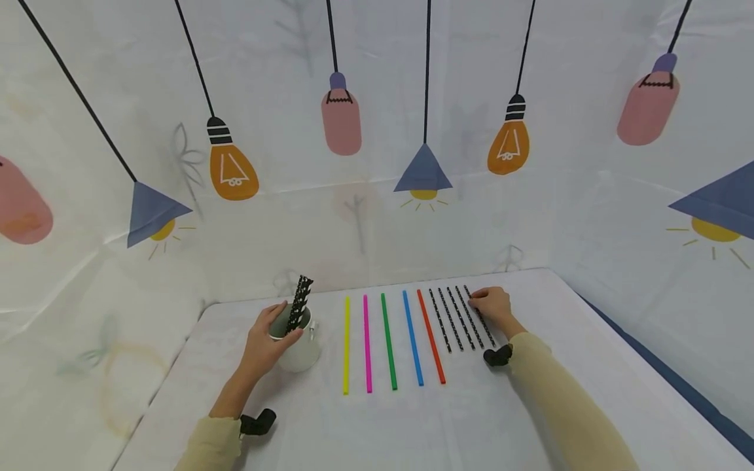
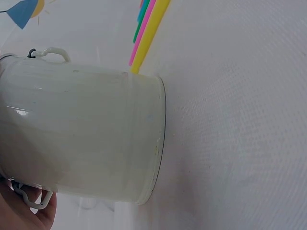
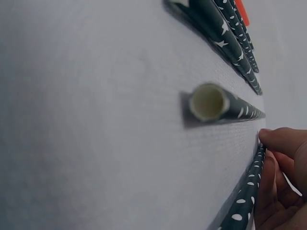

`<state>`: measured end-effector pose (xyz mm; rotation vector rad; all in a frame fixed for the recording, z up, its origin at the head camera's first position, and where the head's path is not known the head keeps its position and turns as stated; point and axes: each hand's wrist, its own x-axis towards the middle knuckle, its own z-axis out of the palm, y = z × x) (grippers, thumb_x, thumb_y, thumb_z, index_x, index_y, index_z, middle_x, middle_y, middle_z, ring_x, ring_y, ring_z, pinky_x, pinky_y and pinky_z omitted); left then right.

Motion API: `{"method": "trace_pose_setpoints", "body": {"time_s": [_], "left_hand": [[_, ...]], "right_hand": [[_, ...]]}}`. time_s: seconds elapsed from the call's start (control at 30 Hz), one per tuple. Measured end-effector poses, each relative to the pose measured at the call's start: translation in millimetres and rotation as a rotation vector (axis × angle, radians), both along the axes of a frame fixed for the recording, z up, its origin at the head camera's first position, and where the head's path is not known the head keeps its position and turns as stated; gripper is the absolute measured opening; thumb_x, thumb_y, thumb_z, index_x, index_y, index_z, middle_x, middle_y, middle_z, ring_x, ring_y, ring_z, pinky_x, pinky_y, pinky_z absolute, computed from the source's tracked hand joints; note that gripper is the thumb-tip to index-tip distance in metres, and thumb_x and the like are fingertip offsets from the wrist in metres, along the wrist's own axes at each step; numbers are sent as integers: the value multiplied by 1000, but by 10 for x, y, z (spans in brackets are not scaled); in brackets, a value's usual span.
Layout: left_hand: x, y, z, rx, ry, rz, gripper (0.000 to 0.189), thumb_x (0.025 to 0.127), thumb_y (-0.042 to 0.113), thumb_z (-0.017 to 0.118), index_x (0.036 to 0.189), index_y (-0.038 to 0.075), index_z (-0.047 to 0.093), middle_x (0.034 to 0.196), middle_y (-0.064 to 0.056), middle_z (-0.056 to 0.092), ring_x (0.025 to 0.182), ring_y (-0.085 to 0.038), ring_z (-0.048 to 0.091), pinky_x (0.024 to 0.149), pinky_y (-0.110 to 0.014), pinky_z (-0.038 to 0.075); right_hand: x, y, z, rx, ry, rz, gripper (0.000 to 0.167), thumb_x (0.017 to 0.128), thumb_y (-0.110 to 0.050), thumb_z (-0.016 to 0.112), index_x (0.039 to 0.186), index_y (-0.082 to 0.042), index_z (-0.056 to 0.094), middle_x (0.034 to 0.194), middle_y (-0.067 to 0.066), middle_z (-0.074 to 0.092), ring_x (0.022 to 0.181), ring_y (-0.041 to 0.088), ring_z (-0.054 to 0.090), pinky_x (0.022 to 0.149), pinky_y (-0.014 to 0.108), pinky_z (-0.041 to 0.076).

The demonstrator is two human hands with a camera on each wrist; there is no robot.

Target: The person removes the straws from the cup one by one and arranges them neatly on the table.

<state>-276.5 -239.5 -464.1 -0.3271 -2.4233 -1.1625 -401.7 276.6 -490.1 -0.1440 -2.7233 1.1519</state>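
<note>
My left hand grips the rim of a white enamel pot, thumb on the near side. A bundle of black straws with white patterns stands in the pot, leaning right; their lower ends are hidden. Small looped handles stick out from the pot's sides in the left wrist view. At the right end of a row of black patterned straws, my right hand pinches the last black straw near its far end. This straw is low along the table.
Between pot and black straws lie a yellow straw, a pink straw, a green straw, a blue straw and a red straw. A white cloth with printed lamps hangs behind the white table.
</note>
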Motion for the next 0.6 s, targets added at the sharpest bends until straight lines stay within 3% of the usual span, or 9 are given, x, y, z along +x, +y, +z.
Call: {"method": "trace_pose_setpoints", "body": {"time_s": [0.6], "left_hand": [[-7,-6,4,7,-7,-14,76,84,32,78,146,4,43,141,-17,42,132,-39,37,103,-64,29]], "right_hand": [[11,13,-12,-49,-19,15,33,89,-20,70,111,5,68,106,23,67,90,31,64,78,42,52]]}}
